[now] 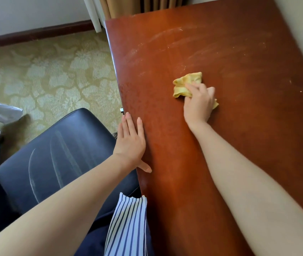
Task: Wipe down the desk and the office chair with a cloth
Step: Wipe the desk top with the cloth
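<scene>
Cloth (185,84): yellow, bunched. Lies on the desk (239,135), about mid-width of the top.

Right hand (198,105): presses on the near part of the cloth and grips it with curled fingers. Nearer hand by far, already in contact.

Left hand (130,141): rests flat and spread on the left edge of the desk, holding nothing. Well apart from the cloth.

Desk, long axis: runs from the body away toward the curtain (128,6).

Pale dust streaks (193,45): lie beyond the cloth, farther along that axis, spread across the width. Probably call for strokes pushed forward, away from the wrist.

Office chair (58,154): stands left of the desk, just beside the left hand. Shows whitish smears on the seat, seemingly not yet wiped.
</scene>
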`<control>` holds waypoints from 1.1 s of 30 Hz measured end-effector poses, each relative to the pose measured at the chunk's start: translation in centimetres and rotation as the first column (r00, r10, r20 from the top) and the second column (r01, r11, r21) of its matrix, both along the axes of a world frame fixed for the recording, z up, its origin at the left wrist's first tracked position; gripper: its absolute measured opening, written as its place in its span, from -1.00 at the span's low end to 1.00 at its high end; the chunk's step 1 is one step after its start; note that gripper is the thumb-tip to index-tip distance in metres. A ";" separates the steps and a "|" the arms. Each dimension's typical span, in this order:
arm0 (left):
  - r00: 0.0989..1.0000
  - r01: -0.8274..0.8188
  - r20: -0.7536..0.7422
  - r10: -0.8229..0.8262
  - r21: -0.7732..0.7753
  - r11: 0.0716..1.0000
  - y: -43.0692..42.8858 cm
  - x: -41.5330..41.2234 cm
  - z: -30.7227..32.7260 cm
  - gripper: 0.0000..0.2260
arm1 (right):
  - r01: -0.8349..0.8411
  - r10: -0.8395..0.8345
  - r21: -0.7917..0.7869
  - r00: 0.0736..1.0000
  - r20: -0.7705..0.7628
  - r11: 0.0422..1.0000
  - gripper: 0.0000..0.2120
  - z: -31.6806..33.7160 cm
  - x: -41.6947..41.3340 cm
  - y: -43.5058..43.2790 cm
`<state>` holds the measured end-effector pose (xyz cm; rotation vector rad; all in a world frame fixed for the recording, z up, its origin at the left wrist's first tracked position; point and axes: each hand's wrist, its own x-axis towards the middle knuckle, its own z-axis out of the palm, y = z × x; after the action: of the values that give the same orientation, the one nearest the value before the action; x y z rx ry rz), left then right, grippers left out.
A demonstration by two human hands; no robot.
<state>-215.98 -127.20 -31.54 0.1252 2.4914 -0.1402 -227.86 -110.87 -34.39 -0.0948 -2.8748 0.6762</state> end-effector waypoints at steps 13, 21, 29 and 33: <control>0.999 -0.036 0.012 0.036 -0.046 0.998 1.1 -0.5 1.1 0.31 | -0.743 0.742 -0.012 0.669 -0.044 0.670 -0.52 0.0 16.6 7.0; 0.977 0.073 -0.211 -0.026 0.220 0.973 6.4 -4.4 0.5 0.17 | -0.779 0.784 0.099 0.620 -0.023 0.619 -0.65 0.5 15.9 14.5; 0.915 0.082 -0.395 0.079 0.374 0.924 10.7 -9.0 -2.9 -0.32 | -0.461 0.471 0.140 0.881 -0.046 0.876 -0.50 0.8 9.1 20.2; 0.848 0.055 -0.491 0.198 0.454 0.889 11.5 -9.8 -3.8 -0.46 | -0.195 0.203 0.153 0.979 -0.036 0.969 -0.52 0.9 4.8 21.4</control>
<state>-225.83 -115.68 -35.35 0.2069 3.0344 0.5224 -223.08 -89.51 -33.51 0.2320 -2.8974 0.4854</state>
